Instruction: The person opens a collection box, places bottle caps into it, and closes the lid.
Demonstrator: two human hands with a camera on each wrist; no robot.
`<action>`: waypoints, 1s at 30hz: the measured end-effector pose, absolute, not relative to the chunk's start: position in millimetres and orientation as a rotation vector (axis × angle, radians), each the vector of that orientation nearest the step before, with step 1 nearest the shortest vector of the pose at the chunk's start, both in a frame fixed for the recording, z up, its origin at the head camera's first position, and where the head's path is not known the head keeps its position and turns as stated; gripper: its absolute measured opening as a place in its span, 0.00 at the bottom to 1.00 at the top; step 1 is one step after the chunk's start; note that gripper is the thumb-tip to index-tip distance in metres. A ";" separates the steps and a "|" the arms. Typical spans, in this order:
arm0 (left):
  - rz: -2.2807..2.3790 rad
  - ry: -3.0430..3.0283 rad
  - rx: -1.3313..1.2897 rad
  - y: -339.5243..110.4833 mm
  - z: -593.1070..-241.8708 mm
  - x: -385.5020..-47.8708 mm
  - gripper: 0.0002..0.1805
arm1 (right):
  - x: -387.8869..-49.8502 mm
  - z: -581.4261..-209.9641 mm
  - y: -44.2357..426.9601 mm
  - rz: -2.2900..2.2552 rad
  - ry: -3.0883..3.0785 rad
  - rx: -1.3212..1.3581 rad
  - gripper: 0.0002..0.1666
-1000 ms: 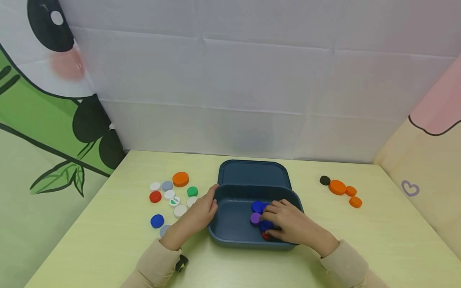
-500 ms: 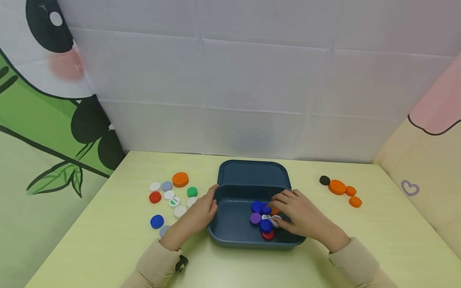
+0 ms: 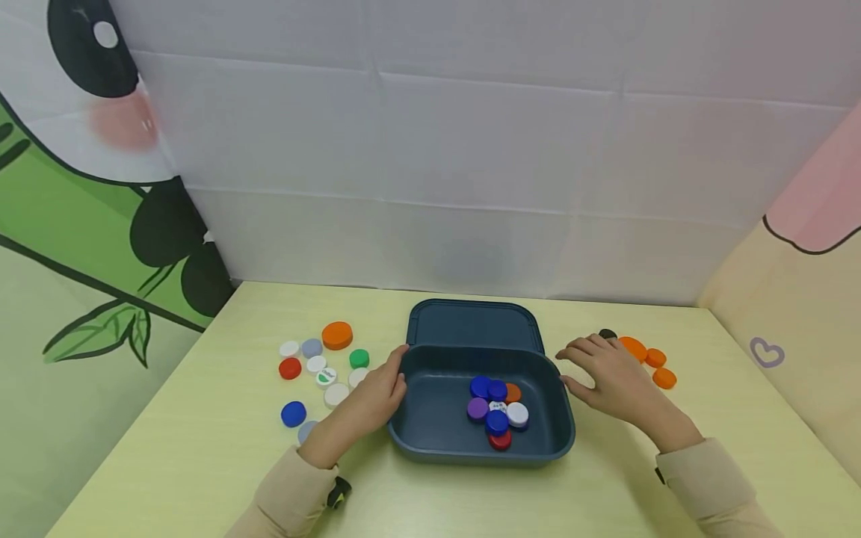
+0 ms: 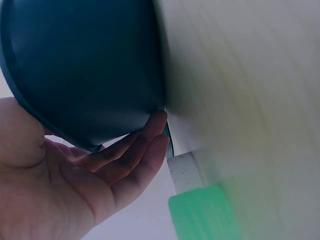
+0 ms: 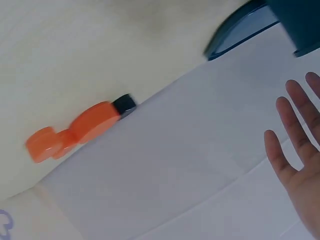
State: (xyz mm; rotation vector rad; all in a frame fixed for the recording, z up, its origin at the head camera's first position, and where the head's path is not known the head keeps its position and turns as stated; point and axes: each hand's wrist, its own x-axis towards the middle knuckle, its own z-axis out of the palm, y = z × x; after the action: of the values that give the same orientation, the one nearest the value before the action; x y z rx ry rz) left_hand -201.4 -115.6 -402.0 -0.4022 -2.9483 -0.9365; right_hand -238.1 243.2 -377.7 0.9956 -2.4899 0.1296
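A dark blue rectangular storage box (image 3: pixel 430 418) stands on the table, holding a cluster of bottle caps: blue (image 3: pixel 497 422), purple (image 3: pixel 477 409), white (image 3: pixel 516 414), orange (image 3: pixel 513 393) and red (image 3: pixel 500 440). My left hand (image 3: pixel 370 396) grips the box's left side at the rim; in the left wrist view its fingers (image 4: pixel 150 140) curve along the outer wall. Just beyond the box's right rim hovers my right hand (image 3: pixel 615 381), fingers spread and holding nothing. It partly covers a black cap (image 3: pixel 608 333) and a large orange cap (image 3: pixel 633 347).
Behind the box lies its lid (image 3: pixel 474 325). Several loose caps spread left of it, among them orange (image 3: pixel 337 335), green (image 3: pixel 359 358), red (image 3: pixel 290 368) and blue (image 3: pixel 293 413). Two smaller orange caps (image 3: pixel 664 378) lie right. A white sheet (image 3: pixel 471 149) hangs behind the table.
My right hand has come out of the box and moved right past its rim, uncovering the caps inside. The left hand has stayed at the box's left side.
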 end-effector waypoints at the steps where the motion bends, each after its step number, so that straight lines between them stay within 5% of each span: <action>1: -0.936 -2.946 -0.403 -115.5 -402.0 -201.4 0.25 | -239.7 -378.9 248.5 0.136 -2.498 0.979 0.16; 30: -0.982 -2.955 -0.400 -116.9 -402.4 -201.8 0.26 | -253.9 -415.3 373.6 0.119 -2.895 0.479 0.18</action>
State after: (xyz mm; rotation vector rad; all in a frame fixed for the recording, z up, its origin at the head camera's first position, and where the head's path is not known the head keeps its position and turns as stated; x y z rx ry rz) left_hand -201.8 -116.9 -402.4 -0.4002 -2.9548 -0.9819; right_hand -253.9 373.6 -415.3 0.4785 -2.8951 0.1191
